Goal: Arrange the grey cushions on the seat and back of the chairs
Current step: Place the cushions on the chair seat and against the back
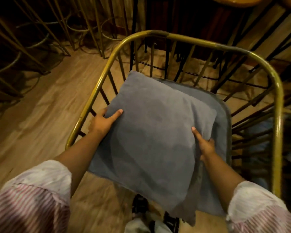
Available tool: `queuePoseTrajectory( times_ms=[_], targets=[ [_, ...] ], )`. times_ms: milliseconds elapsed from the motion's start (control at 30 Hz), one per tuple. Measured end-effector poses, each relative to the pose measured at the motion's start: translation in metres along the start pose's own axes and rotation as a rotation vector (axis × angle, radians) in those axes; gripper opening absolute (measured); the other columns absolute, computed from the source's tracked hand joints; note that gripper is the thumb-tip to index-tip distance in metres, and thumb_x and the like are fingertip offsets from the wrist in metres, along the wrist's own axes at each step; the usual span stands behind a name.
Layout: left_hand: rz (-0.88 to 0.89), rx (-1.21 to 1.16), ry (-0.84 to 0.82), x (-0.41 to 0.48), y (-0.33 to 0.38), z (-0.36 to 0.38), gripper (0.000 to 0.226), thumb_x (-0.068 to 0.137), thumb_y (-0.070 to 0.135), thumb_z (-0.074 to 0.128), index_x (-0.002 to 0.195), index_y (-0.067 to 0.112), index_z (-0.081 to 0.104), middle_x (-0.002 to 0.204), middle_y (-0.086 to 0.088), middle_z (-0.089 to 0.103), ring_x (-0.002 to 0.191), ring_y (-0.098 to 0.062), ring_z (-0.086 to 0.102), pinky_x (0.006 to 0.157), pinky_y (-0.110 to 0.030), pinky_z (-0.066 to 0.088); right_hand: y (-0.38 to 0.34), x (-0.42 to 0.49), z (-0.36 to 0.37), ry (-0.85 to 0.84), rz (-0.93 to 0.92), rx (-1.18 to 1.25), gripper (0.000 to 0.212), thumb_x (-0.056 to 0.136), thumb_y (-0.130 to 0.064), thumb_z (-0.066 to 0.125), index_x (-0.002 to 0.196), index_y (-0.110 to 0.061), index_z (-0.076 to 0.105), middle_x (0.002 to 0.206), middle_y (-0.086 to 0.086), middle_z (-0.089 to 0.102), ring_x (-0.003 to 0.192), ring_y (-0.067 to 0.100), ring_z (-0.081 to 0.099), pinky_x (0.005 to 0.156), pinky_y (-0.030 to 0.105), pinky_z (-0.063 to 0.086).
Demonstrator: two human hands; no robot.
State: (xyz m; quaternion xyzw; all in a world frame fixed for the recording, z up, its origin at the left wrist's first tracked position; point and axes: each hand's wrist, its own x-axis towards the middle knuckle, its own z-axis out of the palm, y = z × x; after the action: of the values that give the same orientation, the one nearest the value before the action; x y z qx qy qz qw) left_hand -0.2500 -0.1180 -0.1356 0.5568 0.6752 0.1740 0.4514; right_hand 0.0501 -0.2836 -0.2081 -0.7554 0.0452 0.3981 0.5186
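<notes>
A square grey cushion (151, 132) is held flat over a chair with a curved brass frame (158, 33). My left hand (104, 121) grips the cushion's left edge, thumb on top. My right hand (204, 143) grips its right side, thumb pressed into the fabric. Under it lies a second grey cushion (223, 115) on the chair's seat; only its right and far edges show. The chair's back and arm bars curve around both cushions.
Wooden plank floor (45, 106) lies to the left. Several brass-legged stools (32, 31) stand at the far left. Dark-legged furniture (175, 22) with a round wooden top (233, 0) stands behind the chair. More metal bars crowd the right side.
</notes>
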Motion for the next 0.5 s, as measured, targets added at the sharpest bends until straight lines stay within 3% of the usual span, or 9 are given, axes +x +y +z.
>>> queuePoseTrajectory(
  times_ms=[100, 200, 367, 500],
  targets=[
    [0.052, -0.077, -0.177, 0.000, -0.001, 0.025, 0.085, 0.070, 0.055, 0.073, 0.143, 0.037, 0.035, 0.138, 0.012, 0.048, 0.125, -0.015, 0.048, 0.100, -0.029, 0.040, -0.011, 0.008, -0.026, 0.057, -0.060, -0.047, 0.103, 0.067, -0.041, 0.083, 0.149, -0.013, 0.026, 0.152, 0.010, 0.037, 0.136, 0.032, 0.041, 0.110, 0.045, 0.037],
    [0.031, -0.063, -0.258, 0.001, -0.009, 0.039, 0.101, 0.063, 0.054, 0.079, 0.147, 0.039, 0.024, 0.151, 0.006, 0.037, 0.134, -0.020, 0.041, 0.109, -0.037, 0.038, -0.014, 0.015, -0.041, 0.080, -0.085, -0.081, 0.103, 0.068, -0.039, 0.083, 0.150, -0.015, 0.025, 0.153, 0.010, 0.035, 0.137, 0.033, 0.038, 0.112, 0.046, 0.035],
    [-0.060, 0.016, -0.297, -0.005, -0.033, 0.048, 0.107, 0.066, 0.046, 0.080, 0.150, 0.037, 0.014, 0.157, 0.000, 0.026, 0.141, -0.027, 0.033, 0.112, -0.042, 0.034, 0.004, 0.018, -0.047, 0.065, -0.093, -0.140, 0.099, 0.067, -0.038, 0.084, 0.149, -0.019, 0.031, 0.152, 0.009, 0.038, 0.136, 0.033, 0.040, 0.110, 0.046, 0.037],
    [-0.168, 0.275, -0.437, -0.006, -0.054, 0.054, 0.141, 0.034, 0.078, 0.072, 0.148, 0.043, -0.002, 0.159, -0.007, 0.022, 0.144, -0.035, 0.024, 0.116, -0.050, 0.027, 0.017, 0.021, -0.044, -0.024, -0.041, -0.226, 0.101, 0.066, -0.043, 0.082, 0.149, -0.020, 0.031, 0.152, 0.009, 0.040, 0.133, 0.035, 0.044, 0.108, 0.052, 0.040]
  ],
)
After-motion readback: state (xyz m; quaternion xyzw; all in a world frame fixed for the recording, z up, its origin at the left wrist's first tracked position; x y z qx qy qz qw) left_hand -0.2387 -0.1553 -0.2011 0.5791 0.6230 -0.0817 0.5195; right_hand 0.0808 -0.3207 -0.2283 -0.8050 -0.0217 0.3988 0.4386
